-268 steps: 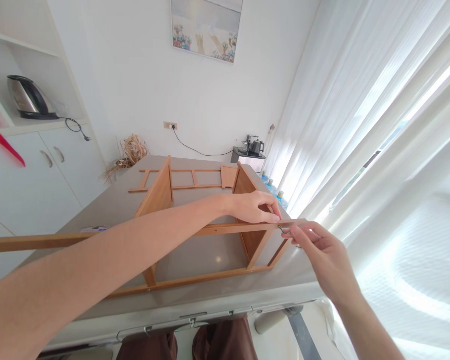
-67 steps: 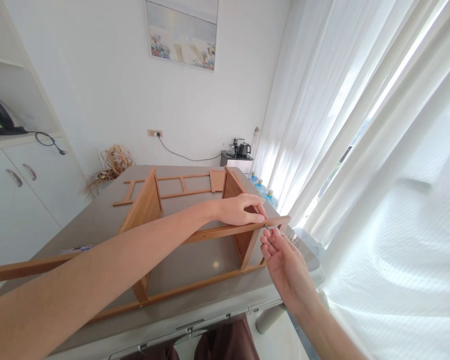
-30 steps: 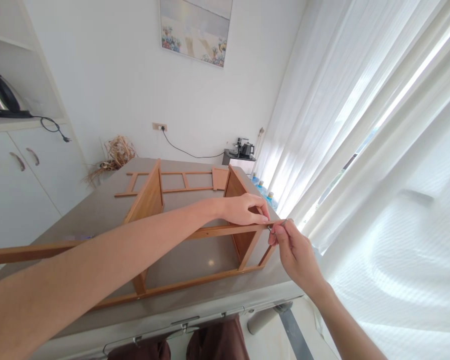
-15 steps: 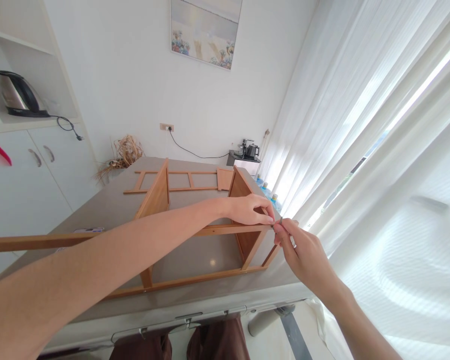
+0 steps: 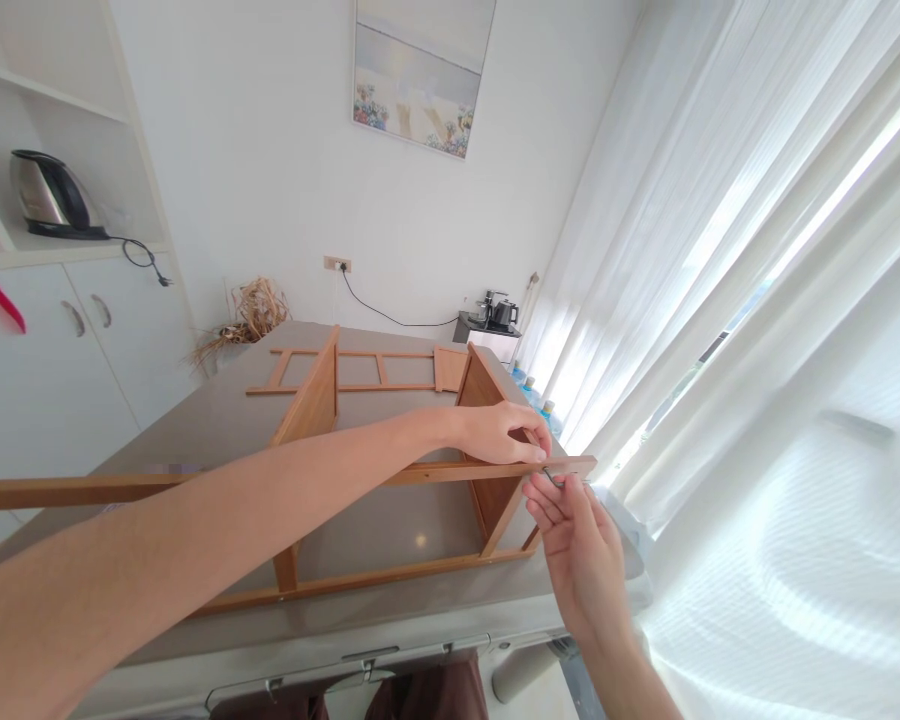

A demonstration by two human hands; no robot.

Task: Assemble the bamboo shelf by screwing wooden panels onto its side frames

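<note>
A partly assembled wooden shelf frame (image 5: 390, 577) lies on its side on the grey table (image 5: 217, 440). My left hand (image 5: 499, 432) reaches across it, thumb and fingers closed at the upper wooden rail (image 5: 450, 470) near its right end. Just below that end, my right hand (image 5: 577, 530), palm turned up, pinches a small dark bent hex key (image 5: 553, 480). One end of the key meets the rail close to my left fingertips; the bolt, if any, is too small to make out. Two wooden panels (image 5: 311, 395) stand crosswise between the rails.
A separate ladder-like wooden frame (image 5: 380, 368) lies toward the table's far side. Water bottles (image 5: 546, 412) stand beyond the right edge, by the white curtain (image 5: 780, 330). A kettle (image 5: 49, 195) sits on the left cabinet shelf, and dried plants (image 5: 251, 310) stand at the far left.
My right hand has swung down and turned palm up, with the hex key's position changed and the rail end now uncovered. My left hand stays at the rail. The view has shifted slightly.
</note>
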